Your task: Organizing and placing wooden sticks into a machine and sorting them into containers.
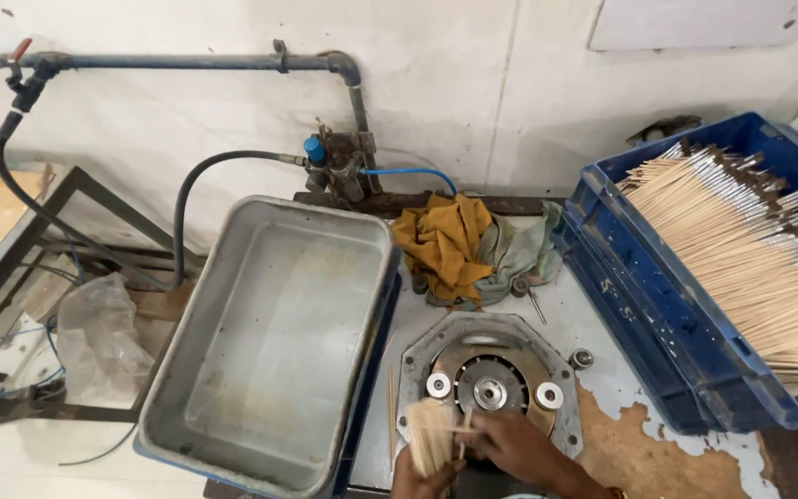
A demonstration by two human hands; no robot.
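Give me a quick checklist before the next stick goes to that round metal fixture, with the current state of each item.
1. Bundle of sticks held in the left hand: ok, fingers wrap its lower end.
2. Right hand at the round metal fixture: ok, it rests on the near edge.
3. Single stick in the right hand's grip: cannot tell, the fingertips blur.
4. Fixture centre unobstructed: ok, hub and two white rollers show.
5. Grey metal tray ready to receive: ok, nothing in it.
6. Supply in the blue crate: ok, many sticks lie inside.
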